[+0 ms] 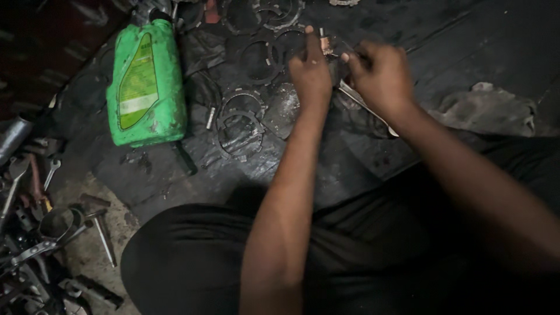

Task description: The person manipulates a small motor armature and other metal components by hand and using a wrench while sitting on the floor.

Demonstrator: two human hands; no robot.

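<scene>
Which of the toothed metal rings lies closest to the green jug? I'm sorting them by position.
The ring lowest in the cluster, right of the green jug; the others lie further up, toward the hands.

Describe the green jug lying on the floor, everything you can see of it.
The green jug is a flat-sided plastic canister lying on its back on the dark mat, its dark cap end pointing away from the person. A yellow-green label with a pale band covers its face. It looks grimy and smeared. Toothed metal rings lie just beside it; neither hand touches it.

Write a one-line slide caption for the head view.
Left hand and right hand work a small metal part above toothed rings on a dark oily mat, beside a green oil jug.
</scene>
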